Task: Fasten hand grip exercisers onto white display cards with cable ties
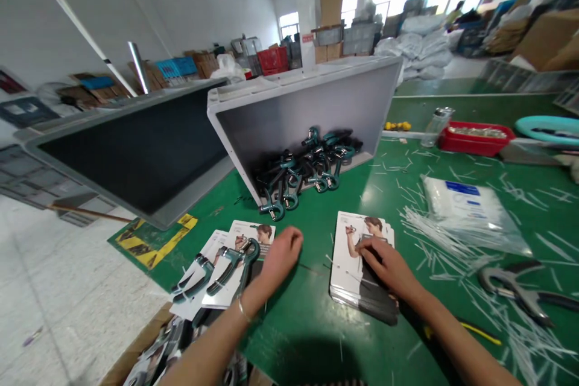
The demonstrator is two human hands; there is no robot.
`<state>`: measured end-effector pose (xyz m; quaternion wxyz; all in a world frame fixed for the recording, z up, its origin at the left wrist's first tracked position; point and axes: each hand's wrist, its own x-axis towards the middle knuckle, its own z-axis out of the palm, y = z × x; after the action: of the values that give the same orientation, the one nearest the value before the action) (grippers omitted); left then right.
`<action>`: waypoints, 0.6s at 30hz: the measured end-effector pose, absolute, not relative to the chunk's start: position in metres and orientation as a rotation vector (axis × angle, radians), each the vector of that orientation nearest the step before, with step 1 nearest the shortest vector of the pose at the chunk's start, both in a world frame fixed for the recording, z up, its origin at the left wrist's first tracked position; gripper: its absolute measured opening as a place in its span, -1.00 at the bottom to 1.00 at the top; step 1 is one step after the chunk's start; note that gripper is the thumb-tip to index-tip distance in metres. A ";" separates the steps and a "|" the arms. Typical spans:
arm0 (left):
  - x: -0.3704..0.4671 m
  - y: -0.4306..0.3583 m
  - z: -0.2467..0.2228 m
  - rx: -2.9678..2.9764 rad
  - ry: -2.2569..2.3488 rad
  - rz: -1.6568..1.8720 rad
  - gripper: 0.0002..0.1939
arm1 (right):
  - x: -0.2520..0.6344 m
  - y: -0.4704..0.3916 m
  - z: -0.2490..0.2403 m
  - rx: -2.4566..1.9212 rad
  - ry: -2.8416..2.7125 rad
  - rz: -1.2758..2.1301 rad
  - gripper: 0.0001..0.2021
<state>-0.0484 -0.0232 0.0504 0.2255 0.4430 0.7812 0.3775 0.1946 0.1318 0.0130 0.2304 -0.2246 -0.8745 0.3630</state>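
Observation:
My left hand (283,250), its fingers curled in, hovers at the right edge of a printed backing card (266,232); whether anything is in it is hidden. On the left, teal-and-black hand grip strengtheners (233,262) lie on overlapping cards. My right hand (382,259) rests on a stack of printed backing cards (346,277), thumb and fingertips drawn together over the top card. What they pinch, if anything, is too small to make out. Thin white ties stick out by the stack's left edge.
A tipped grey crate (298,102) spills more grip strengtheners. Another grey crate (136,157) stands left. At right lie loose white cable ties (434,235), a bag of ties (470,211), a large metal-and-black grip tool (520,289) and a red tray (474,139). Below left is a carton of carded pieces (167,344).

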 end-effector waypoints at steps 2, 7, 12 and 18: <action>-0.090 -0.007 0.057 1.291 2.339 0.966 -0.93 | 0.191 0.137 0.016 -0.604 -2.422 1.004 -0.82; -0.128 0.025 0.047 1.447 2.554 0.773 -0.83 | 0.190 0.141 0.026 -0.634 -2.355 1.108 -0.82; -0.130 0.022 0.077 1.613 2.595 0.824 -0.89 | 0.202 0.138 0.042 -0.875 -2.109 1.194 -0.80; -0.091 0.027 0.150 1.573 1.627 0.941 -0.61 | 0.204 0.124 0.110 -0.796 -2.267 0.751 -0.72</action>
<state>-0.0909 0.0273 0.1505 0.3387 0.6038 0.6247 0.3612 0.2036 0.1240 0.1102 0.3070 -0.3010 -0.8570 0.2840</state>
